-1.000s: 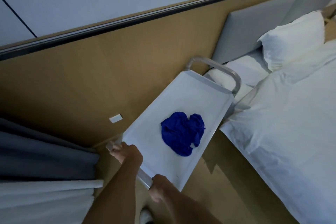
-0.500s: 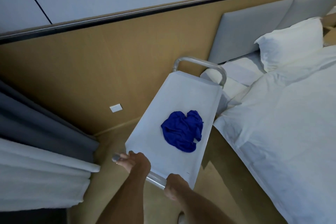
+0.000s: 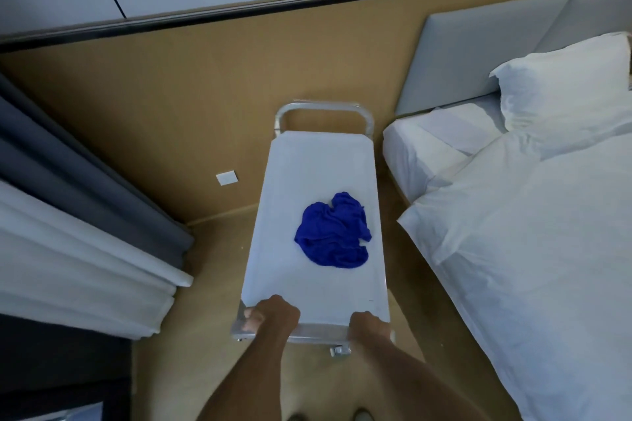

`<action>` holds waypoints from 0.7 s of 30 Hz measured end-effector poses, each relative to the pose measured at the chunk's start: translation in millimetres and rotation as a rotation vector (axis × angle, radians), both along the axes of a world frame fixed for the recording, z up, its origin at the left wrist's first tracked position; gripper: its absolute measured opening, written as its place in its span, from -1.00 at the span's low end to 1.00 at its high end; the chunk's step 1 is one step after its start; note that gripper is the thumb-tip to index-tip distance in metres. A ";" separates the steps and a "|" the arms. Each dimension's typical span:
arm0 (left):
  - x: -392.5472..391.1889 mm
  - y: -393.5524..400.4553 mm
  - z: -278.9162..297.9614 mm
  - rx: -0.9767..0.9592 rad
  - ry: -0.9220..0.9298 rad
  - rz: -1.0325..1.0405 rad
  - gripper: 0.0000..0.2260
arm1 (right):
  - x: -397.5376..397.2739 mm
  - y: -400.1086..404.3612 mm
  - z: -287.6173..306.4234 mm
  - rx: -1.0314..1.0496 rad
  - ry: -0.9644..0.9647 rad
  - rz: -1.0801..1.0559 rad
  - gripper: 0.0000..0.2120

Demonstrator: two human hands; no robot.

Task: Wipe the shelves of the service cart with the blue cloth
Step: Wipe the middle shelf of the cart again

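A narrow white service cart (image 3: 318, 181) with a flat top shelf stands on the tan floor (image 3: 212, 270), its long axis running away from the person toward the tan wood wall panel (image 3: 191, 106). A crumpled deep-blue cloth (image 3: 333, 232) lies loose on the top shelf, slightly past the middle toward the right long edge and nearer the person's end than the far end; neither hand touches it. At the near short edge of the cart runs a silver metal handle bar (image 3: 318, 331). The left hand (image 3: 272, 316) is clenched over that bar by the near left corner, its grip wrapped round the bar with the knuckles up. The right hand (image 3: 369, 326) grasps the same bar by the near right corner, fingers curled over it. A matching silver loop handle (image 3: 325, 109) rises at the far short edge of the cart. To the right, just beside the cart, is a bed with a white duvet (image 3: 530, 249), a white pillow (image 3: 564, 79) and a grey padded headboard (image 3: 478, 55). To the left hang grey and white curtains (image 3: 68, 215). A small white plate (image 3: 226, 178) sits low on the wall panel, left of the cart.
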State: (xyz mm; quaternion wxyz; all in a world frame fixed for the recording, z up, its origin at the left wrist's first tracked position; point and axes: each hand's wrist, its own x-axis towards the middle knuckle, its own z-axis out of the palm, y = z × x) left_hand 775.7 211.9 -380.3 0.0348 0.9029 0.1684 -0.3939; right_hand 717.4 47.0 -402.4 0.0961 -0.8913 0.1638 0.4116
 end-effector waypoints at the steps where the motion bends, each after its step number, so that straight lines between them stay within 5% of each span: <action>1: -3.1 -2.1 1.0 -0.012 -0.012 0.055 -0.65 | -0.3 -6.2 -2.2 -0.019 -0.021 0.010 -0.70; 7: -10.0 -10.4 -10.7 -0.054 -0.306 0.188 -0.70 | 22.9 -40.0 -6.5 -0.090 -0.135 0.090 -0.69; 21: 7.1 -44.7 -60.1 0.085 -0.303 0.262 -0.58 | 70.5 -61.0 -21.7 -0.107 -0.265 0.083 -0.50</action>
